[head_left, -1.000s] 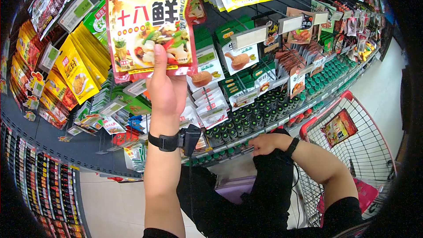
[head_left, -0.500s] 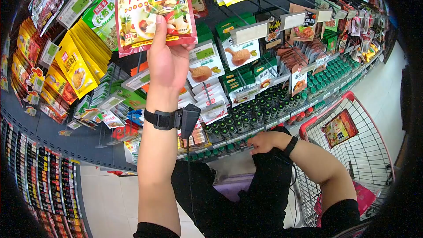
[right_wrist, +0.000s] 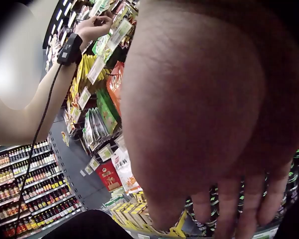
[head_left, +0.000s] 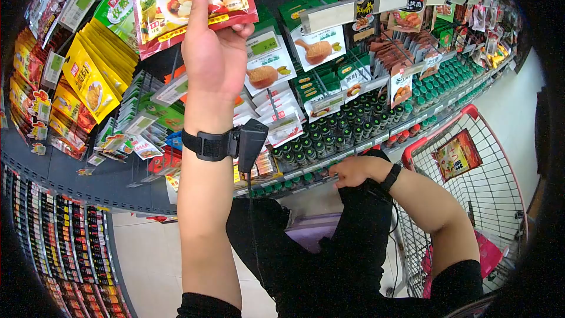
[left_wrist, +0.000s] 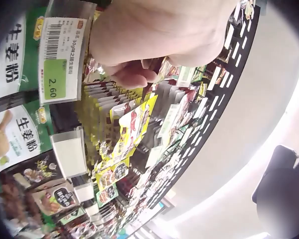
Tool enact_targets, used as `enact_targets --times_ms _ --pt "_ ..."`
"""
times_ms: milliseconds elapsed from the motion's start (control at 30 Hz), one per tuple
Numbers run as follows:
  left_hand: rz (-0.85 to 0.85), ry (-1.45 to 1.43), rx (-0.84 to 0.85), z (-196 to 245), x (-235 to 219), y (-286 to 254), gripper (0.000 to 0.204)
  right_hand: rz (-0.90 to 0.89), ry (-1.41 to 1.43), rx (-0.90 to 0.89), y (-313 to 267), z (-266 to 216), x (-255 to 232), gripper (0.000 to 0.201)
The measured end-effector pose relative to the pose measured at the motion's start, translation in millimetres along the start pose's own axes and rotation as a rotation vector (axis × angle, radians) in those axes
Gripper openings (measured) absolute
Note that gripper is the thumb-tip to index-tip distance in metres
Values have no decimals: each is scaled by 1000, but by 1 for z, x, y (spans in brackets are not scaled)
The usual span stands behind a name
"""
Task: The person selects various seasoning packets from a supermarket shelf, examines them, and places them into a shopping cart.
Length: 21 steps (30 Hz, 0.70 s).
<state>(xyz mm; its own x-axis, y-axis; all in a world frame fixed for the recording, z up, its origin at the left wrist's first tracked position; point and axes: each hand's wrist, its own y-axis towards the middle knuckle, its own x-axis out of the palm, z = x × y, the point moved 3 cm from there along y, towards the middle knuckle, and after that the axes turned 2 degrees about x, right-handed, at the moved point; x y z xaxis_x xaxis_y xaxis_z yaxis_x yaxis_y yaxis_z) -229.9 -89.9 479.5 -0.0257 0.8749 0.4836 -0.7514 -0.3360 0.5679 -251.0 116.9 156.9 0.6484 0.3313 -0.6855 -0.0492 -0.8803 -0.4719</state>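
My left hand (head_left: pixel 215 65) grips a red-bordered food packet (head_left: pixel 168 9) by its lower edge, thumb flat across the printed front and fingers behind it. The packet's upper part is cut off by the top of the head view. In the left wrist view the same hand (left_wrist: pixel 159 35) shows curled fingers, and the packet is mostly hidden. My right hand (head_left: pixel 355 172) hangs low by the knee, in front of the lower shelf; its fingers (right_wrist: pixel 229 204) point downward, relaxed, with nothing visible in them.
Hanging yellow packets (head_left: pixel 94 85) fill the left of the rack. White-and-green packets (head_left: pixel 318 50) hang right of my left hand, above rows of small dark-capped bottles (head_left: pixel 329 135). A red-rimmed wire cart (head_left: pixel 494 171) at right has a sign inside and something pink low down.
The left hand and packet have moved upward and slightly left in the head view, so more of the packet is cut off. The right hand has stayed nearly in place.
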Motion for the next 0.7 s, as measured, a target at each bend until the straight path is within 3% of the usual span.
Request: enact_targets --times_ms 267,700 --pt "90 -25 -29 -16 8 -13 34 -27 -3 12 3 5 2 51" --pt "81 -38 59 -11 11 -6 33 -34 37 8 -1 3 -1 51"
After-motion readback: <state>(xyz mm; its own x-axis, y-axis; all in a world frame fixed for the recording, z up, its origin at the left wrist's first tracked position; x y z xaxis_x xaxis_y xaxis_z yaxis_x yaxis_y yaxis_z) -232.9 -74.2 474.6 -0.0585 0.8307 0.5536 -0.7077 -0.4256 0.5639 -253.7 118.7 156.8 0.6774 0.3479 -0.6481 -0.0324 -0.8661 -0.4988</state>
